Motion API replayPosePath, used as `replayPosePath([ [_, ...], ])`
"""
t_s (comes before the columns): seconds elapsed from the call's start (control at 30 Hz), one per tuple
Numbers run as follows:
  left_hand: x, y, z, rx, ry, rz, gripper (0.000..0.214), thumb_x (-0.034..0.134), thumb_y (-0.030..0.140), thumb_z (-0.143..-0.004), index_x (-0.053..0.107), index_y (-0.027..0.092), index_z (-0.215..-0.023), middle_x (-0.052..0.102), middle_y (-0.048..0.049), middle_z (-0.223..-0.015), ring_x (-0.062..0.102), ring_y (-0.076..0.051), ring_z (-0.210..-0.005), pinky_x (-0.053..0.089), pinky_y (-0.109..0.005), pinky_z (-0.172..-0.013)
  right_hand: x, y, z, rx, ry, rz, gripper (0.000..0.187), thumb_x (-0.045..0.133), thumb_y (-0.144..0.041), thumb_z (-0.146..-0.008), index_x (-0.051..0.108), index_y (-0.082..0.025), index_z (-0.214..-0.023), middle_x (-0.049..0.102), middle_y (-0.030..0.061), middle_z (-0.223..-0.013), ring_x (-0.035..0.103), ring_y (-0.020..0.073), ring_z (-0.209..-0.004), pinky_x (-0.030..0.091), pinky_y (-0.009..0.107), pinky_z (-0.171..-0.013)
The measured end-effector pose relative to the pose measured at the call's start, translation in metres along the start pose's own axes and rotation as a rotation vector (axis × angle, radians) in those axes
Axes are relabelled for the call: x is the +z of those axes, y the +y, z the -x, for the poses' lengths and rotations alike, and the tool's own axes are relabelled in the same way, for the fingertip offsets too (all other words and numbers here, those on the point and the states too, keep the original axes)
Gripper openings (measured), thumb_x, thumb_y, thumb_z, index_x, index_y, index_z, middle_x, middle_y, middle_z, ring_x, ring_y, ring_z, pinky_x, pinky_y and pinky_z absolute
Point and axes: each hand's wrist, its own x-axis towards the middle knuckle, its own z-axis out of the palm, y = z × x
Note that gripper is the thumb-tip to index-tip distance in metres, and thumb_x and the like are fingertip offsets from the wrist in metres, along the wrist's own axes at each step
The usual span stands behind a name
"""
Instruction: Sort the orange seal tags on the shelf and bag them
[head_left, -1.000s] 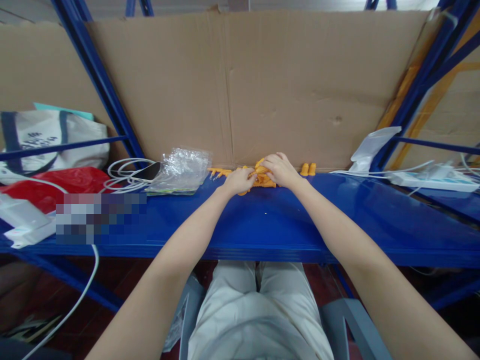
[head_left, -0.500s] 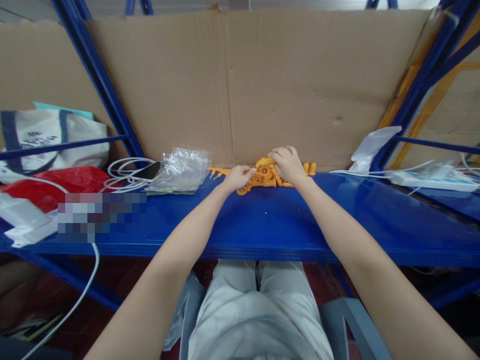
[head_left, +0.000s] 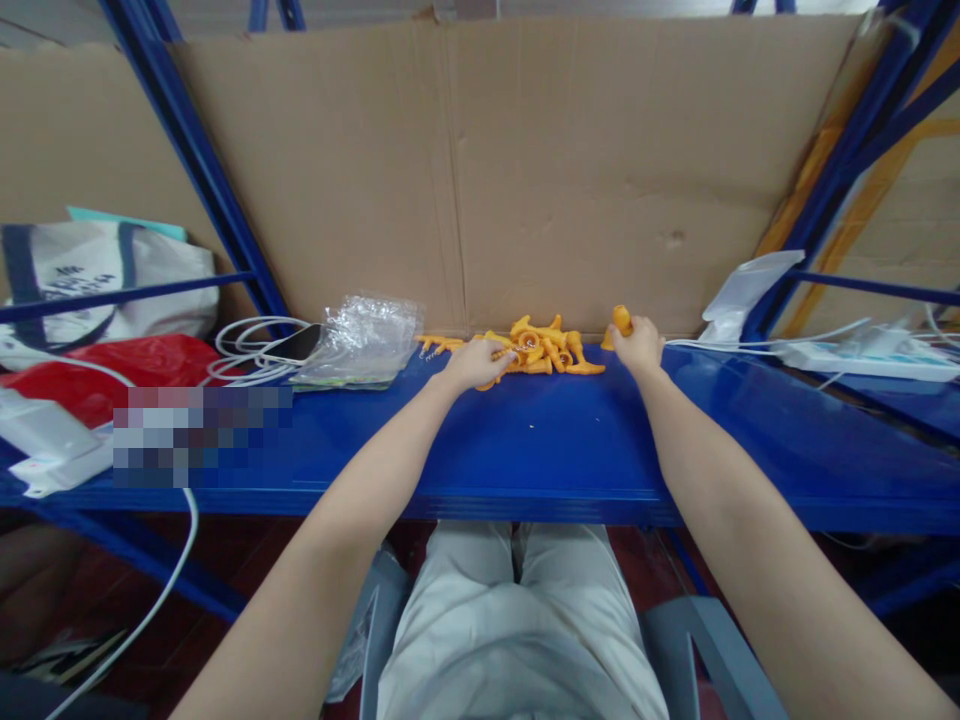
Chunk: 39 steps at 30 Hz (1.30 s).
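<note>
A loose pile of orange plastic pieces (head_left: 551, 350), some with round cup-like ends, lies on the blue shelf against the cardboard. My left hand (head_left: 478, 364) rests at the pile's left end with fingers curled in; small metallic bits show by the fingertips, but what it grips is hidden. To the right of the pile, my right hand (head_left: 640, 345) is closed around an orange plastic piece (head_left: 622, 319), whose rounded end sticks up above the fingers. Another orange piece is partly visible beside that hand. Several thin orange pieces (head_left: 437, 343) with small metal chains or coils lie left of my left hand.
Clear plastic bags (head_left: 367, 335) lie left of the pile, beside a dark phone (head_left: 298, 343) and a coiled white cable (head_left: 244, 345). A tall cardboard sheet (head_left: 570, 170) closes off the back. At the right stands a white power strip (head_left: 870, 360) with cables.
My right hand has moved right, off the pile, and now grips an orange piece beside it. My left hand has shifted only slightly, staying at the pile's left end.
</note>
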Motion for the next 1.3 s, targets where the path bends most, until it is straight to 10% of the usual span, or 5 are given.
replayPosePath([
  [0.4,0.0,0.001,0.001,0.023,-0.02,0.001,0.041,0.044,0.046,-0.096,0.074,0.018,-0.091,0.076,-0.0082,-0.087,0.07,-0.023,-0.087,0.049,-0.029,-0.075,0.003,0.025,0.002,0.328,-0.387,0.16,0.044,0.051,-0.038,-0.097,0.067,-0.014,-0.13,0.06,0.0251,-0.138,0.05,0.0391,-0.136,0.037,0.065,-0.107],
  [0.9,0.001,0.0,0.001,-0.019,-0.005,-0.007,0.034,0.054,0.038,-0.095,0.064,0.019,-0.122,0.074,-0.0093,-0.106,0.069,-0.025,-0.101,0.049,-0.032,-0.085,0.005,0.025,0.002,0.233,-0.348,0.06,0.038,0.054,-0.012,-0.086,0.076,-0.023,-0.114,0.067,0.0134,-0.133,0.057,0.035,-0.129,0.04,0.056,-0.11],
  [1.3,0.0,-0.026,-0.008,-0.054,0.382,-0.013,0.026,0.06,0.029,-0.093,0.076,0.019,-0.11,0.066,-0.0112,-0.116,0.058,-0.025,-0.113,0.046,-0.037,-0.099,0.006,0.023,0.002,0.139,-0.402,0.074,0.039,0.052,-0.012,-0.088,0.076,-0.021,-0.117,0.067,0.0155,-0.132,0.059,0.0343,-0.125,0.041,0.056,-0.106],
])
